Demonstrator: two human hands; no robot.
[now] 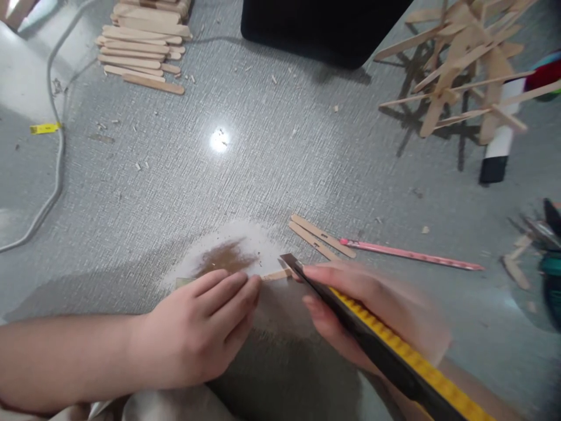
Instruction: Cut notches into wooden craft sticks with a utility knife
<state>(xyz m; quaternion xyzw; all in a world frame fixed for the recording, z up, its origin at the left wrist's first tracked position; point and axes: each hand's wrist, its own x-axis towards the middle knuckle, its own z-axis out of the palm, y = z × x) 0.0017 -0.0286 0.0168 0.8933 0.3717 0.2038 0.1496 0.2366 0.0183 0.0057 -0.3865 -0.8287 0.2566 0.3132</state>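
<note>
My right hand (pixel 372 304) is closed around a yellow and black utility knife (pixel 390 345), its blade out and pointing up and left. The hand is slightly blurred. Between the hands a wooden craft stick (pixel 278 275) shows, its right end close to the blade; whether they touch I cannot tell. My left hand (pixel 210 321) pinches the left part of that stick, which the fingers hide. Just beyond lies a whitish patch with a heap of brown dust (pixel 228 257). Two craft sticks (pixel 322 235) with small dark marks lie above the knife tip, next to a pink pencil (pixel 412 252).
A pile of craft sticks (pixel 140 44) lies at the back left, near a white cable (pixel 59 158) with a yellow tag. A black box-like object (pixel 319 26) stands at the back. To the right are a stick structure (pixel 464 76), a white marker (pixel 499 143) and tools (pixel 553 263).
</note>
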